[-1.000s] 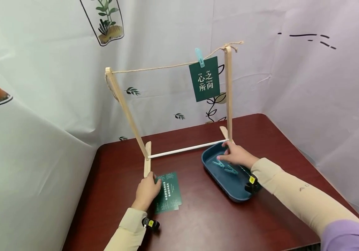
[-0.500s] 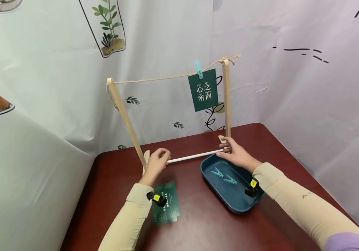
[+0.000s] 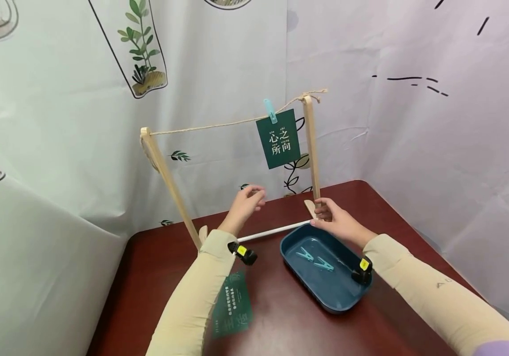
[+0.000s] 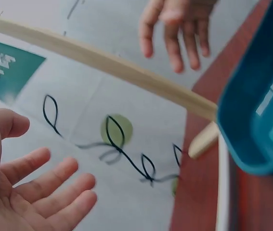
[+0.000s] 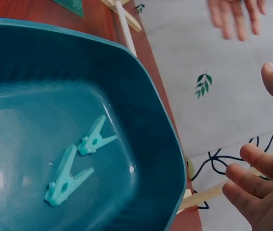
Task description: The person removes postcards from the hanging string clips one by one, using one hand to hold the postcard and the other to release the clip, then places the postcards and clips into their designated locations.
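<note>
My left hand (image 3: 244, 206) is raised in front of the wooden frame, fingers relaxed and holding nothing. In the left wrist view its palm (image 4: 25, 192) shows bare with the fingers spread. My right hand (image 3: 339, 223) hovers over the far end of the blue tray (image 3: 296, 284), near the right post's foot, also with nothing in it. Inside the tray lie two teal clothespins (image 5: 66, 179). A green card (image 3: 279, 151) with white characters hangs from the twine (image 3: 219, 125), pinched by a light blue clothespin (image 3: 270, 111). Several green cards (image 3: 235, 309) lie flat on the table, partly hidden by my left forearm.
Two wooden posts, left (image 3: 167, 185) and right (image 3: 311, 148), stand on feet and are joined low down by a white rod (image 3: 272, 231). The dark red table (image 3: 290, 326) ends at a pale printed curtain (image 3: 219, 59) behind it.
My left hand has left the cards on the table and moved up and right. My right hand has shifted from above the clothespins towards the right post. The head view has tilted up.
</note>
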The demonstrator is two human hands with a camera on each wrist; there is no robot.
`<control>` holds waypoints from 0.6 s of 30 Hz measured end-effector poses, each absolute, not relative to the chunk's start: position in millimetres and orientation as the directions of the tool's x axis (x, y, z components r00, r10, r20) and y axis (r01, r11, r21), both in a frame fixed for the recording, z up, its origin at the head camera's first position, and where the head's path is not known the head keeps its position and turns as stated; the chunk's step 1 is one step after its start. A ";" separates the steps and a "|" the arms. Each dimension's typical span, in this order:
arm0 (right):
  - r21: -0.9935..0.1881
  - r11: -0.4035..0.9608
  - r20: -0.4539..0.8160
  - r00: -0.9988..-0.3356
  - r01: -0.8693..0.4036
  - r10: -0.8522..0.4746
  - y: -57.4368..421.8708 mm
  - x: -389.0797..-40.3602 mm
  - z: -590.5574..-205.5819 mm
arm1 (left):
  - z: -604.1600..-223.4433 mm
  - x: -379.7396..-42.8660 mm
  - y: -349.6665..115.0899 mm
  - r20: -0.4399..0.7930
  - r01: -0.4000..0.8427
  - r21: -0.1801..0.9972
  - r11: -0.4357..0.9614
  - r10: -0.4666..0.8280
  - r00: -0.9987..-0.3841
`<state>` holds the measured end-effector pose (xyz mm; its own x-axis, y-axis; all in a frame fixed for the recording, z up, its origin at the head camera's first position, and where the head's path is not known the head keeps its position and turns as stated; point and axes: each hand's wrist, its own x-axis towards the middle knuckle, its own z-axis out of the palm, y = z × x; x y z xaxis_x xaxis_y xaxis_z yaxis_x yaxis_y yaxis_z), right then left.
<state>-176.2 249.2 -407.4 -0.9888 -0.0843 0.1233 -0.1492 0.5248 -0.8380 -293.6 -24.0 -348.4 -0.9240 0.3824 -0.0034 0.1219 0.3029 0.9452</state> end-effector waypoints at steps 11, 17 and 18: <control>-0.825 0.538 0.140 -0.985 -0.171 -0.097 252.9 -187.2 -396.0 | -282.7 -314.4 27.2 0.151 0.239 0.949 0.206 0.366 -0.918; -0.806 0.564 0.147 -0.983 -0.181 -0.106 245.0 -193.0 -379.4 | -278.9 -315.7 35.8 0.213 0.271 0.944 0.189 0.279 -0.936; -0.799 0.574 0.148 -0.984 -0.180 -0.103 242.9 -194.3 -374.4 | -279.7 -315.2 35.7 0.223 0.276 0.943 0.184 0.265 -0.938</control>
<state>-194.3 242.9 -374.4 -0.9836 -0.1032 0.1480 -0.1804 0.5739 -0.7988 -315.2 35.7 -279.7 -0.9382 0.2647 0.2229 0.2761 0.1845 0.9433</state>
